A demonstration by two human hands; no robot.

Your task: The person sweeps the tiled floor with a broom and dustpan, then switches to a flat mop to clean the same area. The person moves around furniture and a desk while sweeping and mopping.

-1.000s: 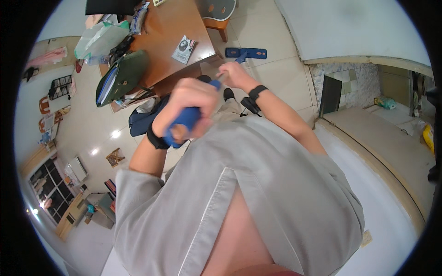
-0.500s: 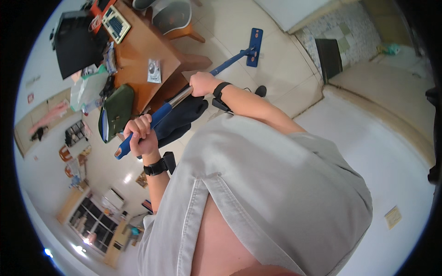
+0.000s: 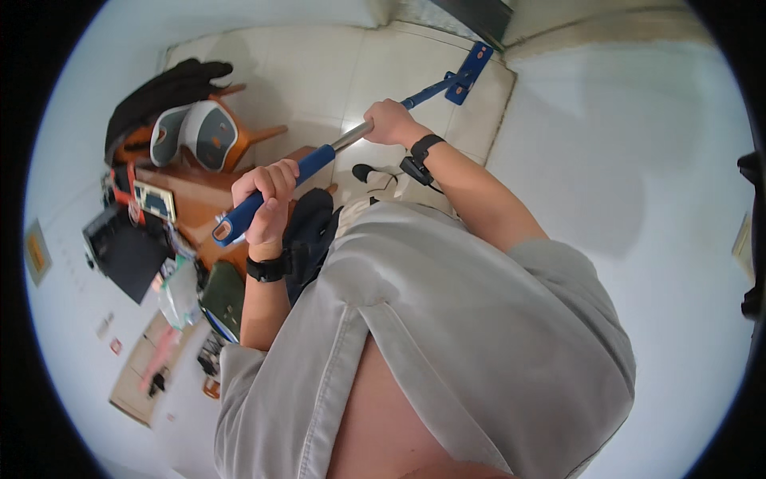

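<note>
Both hands grip a flat mop point(image 3: 352, 137) with a blue and silver pole. My left hand point(image 3: 267, 194) is closed round the blue grip near the top end, which has a hanging hole. Farther along, my right hand point(image 3: 390, 123) wraps the pole where the silver tube meets the blue lower section. The blue rectangular mop head point(image 3: 469, 74) lies on the pale tiled floor point(image 3: 319, 84), close to the wall corner and a dark panel point(image 3: 479, 16). Each wrist wears a black strap with a small device. My shoe point(image 3: 365, 172) shows below the pole.
To the left stands a wooden desk point(image 3: 195, 199) with a keyboard point(image 3: 155, 201), a black monitor point(image 3: 128, 251) and plastic bags. A grey and white chair point(image 3: 209, 136) with wooden legs sits beyond it, dark clothing point(image 3: 159, 96) behind. A green bag point(image 3: 223, 297) hangs beside the desk. A white wall point(image 3: 606, 160) rises on the right.
My view has turned to the right, so the desk sits farther left and lower. The mop head has moved to the corner by the dark panel. Both hands keep their hold on the pole.
</note>
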